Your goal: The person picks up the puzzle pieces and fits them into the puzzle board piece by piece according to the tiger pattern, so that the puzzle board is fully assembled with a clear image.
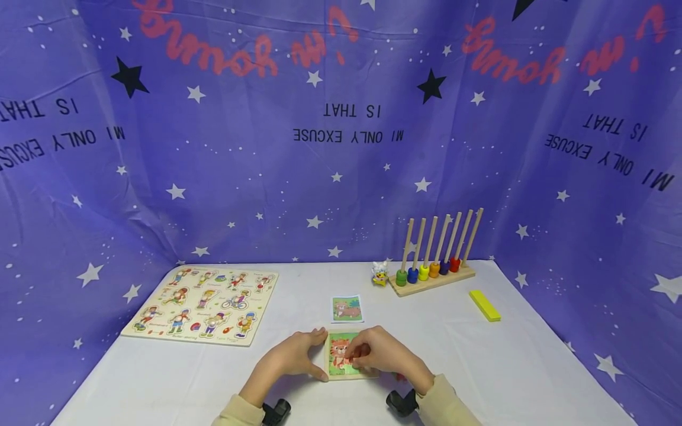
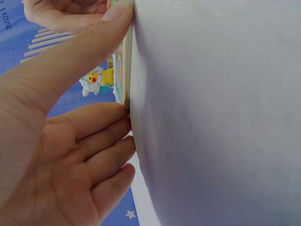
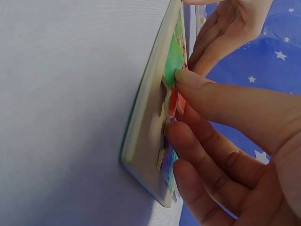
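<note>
A small wooden jigsaw board (image 1: 334,377) with an orange cat picture lies on the table before me. My left hand (image 1: 295,353) holds it by its left side, thumb near the near corner and fingertips near the far corner. Over the board's right part, my right hand (image 1: 379,353) pinches a red and green puzzle piece (image 3: 173,100) between thumb and fingers, tilted close over the board. Bare wood of the board (image 3: 146,136) shows at its near right part, and purple-blue pieces (image 3: 169,170) lie along the right side. The right fingers partly hide the picture in the head view.
Just behind the board lies a picture card (image 1: 347,309). A large peg puzzle (image 1: 205,305) is at left. Toward the back right stand a small figurine (image 1: 379,274) and a wooden rack with pegs and coloured beads (image 1: 433,278). A yellow block (image 1: 485,305) lies at right.
</note>
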A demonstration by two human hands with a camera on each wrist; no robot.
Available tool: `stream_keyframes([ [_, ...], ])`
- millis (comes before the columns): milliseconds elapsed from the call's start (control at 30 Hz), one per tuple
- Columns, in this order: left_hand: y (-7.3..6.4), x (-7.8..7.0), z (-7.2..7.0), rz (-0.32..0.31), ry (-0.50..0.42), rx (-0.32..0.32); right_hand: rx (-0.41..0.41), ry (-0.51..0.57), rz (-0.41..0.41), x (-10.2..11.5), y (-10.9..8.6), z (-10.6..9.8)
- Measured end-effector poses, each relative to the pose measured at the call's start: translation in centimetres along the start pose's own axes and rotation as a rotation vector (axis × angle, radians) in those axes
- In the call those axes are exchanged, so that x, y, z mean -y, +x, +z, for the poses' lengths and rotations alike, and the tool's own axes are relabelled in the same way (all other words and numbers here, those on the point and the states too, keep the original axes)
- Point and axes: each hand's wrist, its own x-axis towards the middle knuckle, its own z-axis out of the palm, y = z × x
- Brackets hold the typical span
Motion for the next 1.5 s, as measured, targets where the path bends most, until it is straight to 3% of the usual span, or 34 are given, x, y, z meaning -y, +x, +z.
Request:
stream_keyframes([
  [267,0.0,0.2,0.0,0.01,0.009,-0.002,-0.013,-0.061,-0.007,0.0,-0.1,0.3],
  [433,0.0,0.1,0.1,0.019,0.011,-0.002,-0.015,-0.036,-0.021,0.0,-0.2,0.4],
  [1033,0.2,0.1,0.2,0.021,-0.003,0.0,0.019,-0.013,0.058,0.3,-0.5,0.0],
  [1233,0.0,0.3,0.1,0.014,-0.001,0.0,0.051,-0.011,0.016,0.4,-0.5,-0.4],
  [1500,0.1,0.3,0.1,0.011,-0.005,0.011,0.003,-0.029,0.019,-0.1,-1.8,-1.4],
])
